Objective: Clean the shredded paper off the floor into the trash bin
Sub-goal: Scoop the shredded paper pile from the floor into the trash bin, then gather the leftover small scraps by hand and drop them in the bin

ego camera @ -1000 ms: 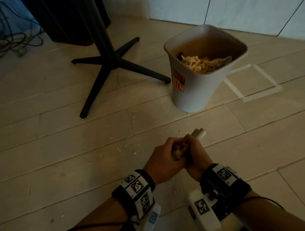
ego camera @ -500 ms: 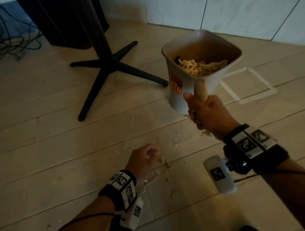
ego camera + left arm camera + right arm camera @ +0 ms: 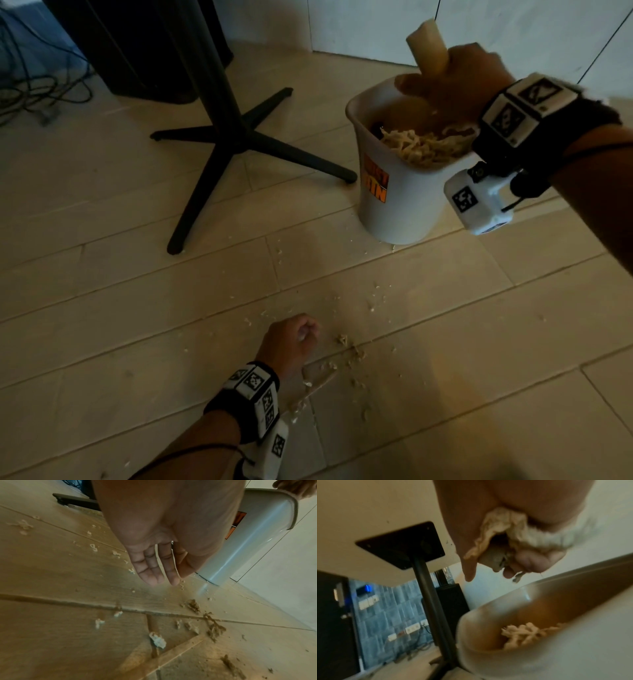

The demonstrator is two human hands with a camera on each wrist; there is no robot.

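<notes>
The white trash bin (image 3: 404, 212) with an orange label stands on the floor at upper right, with shredded paper (image 3: 421, 147) heaped inside. My right hand (image 3: 445, 85) hovers over its opening, gripping a wad of shredded paper (image 3: 496, 524) together with a cream handle (image 3: 428, 41) that sticks up out of the fist. The bin's rim (image 3: 467, 622) lies just below that hand. My left hand (image 3: 294, 339) hangs low over the floor, its fingers (image 3: 154, 566) relaxed and holding nothing. Small paper scraps (image 3: 342, 339) are scattered on the planks around it (image 3: 157, 641).
A black table leg with a cross base (image 3: 222, 144) stands left of the bin. A dark cabinet (image 3: 137, 44) and loose cables (image 3: 34, 92) sit at the back left. White wall panels (image 3: 513, 27) rise behind the bin. Pale floor planks (image 3: 102, 308) stretch to the left.
My hands were together low over the floor; the right hand rose with the paper and handle to above the bin's opening. The left hand stayed down by the scraps.
</notes>
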